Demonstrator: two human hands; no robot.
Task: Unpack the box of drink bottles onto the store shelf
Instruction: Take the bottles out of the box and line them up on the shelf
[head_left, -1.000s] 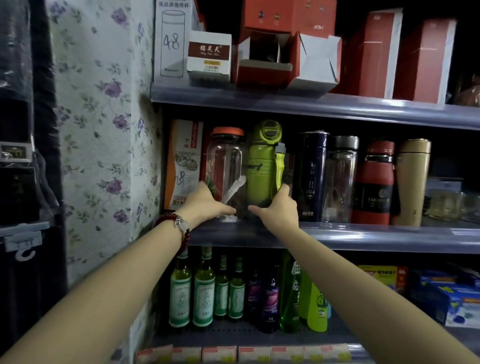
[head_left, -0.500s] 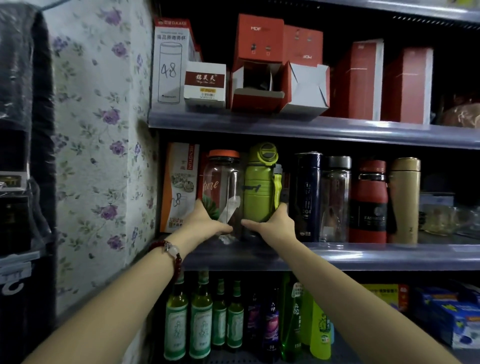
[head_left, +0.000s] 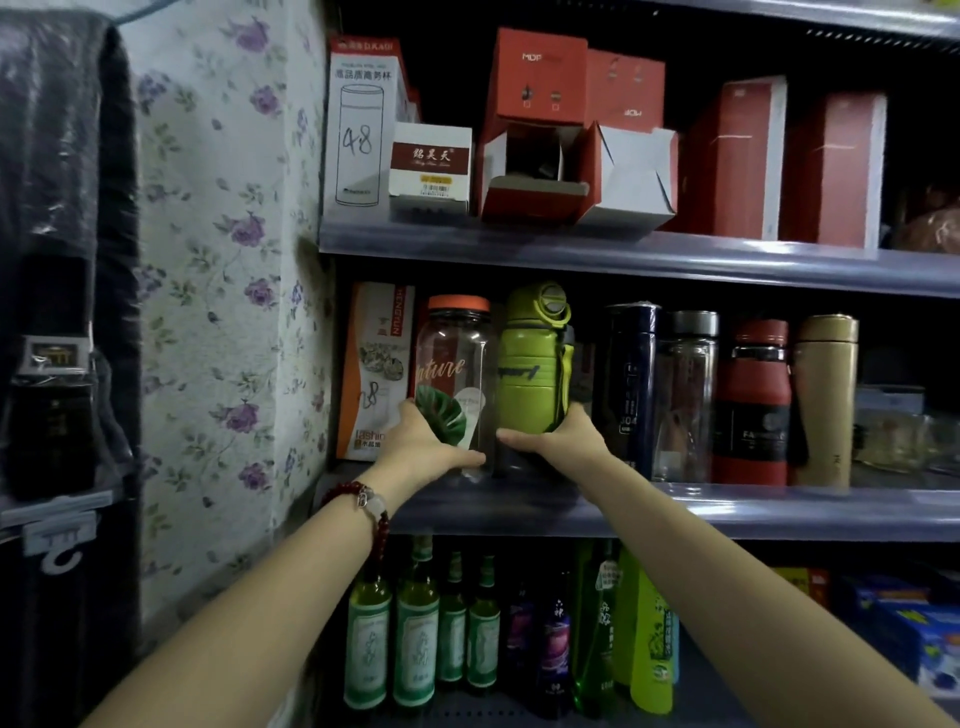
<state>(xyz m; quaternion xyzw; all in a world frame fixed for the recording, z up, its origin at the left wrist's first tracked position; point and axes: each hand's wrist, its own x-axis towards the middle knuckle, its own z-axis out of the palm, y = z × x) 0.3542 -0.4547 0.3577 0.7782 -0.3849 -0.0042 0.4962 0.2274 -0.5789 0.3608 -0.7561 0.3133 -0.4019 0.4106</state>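
Hands at the middle shelf (head_left: 675, 512): the clear orange-lidded bottle (head_left: 453, 374) is grasped by the left hand (head_left: 426, 449), the green sports bottle (head_left: 532, 364) by the right hand (head_left: 563, 441).

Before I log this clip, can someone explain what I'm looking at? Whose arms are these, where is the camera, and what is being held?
There is no machine here. The camera sits on a person's head, looking forward and down, so the two bare arms are their own. The left hand grips the base of a clear bottle with an orange lid. The right hand grips the base of a green sports bottle. Both bottles stand on the middle shelf, beside a dark blue flask, a clear glass bottle, a red bottle and a gold flask. Red boxes sit above, green glass bottles below.
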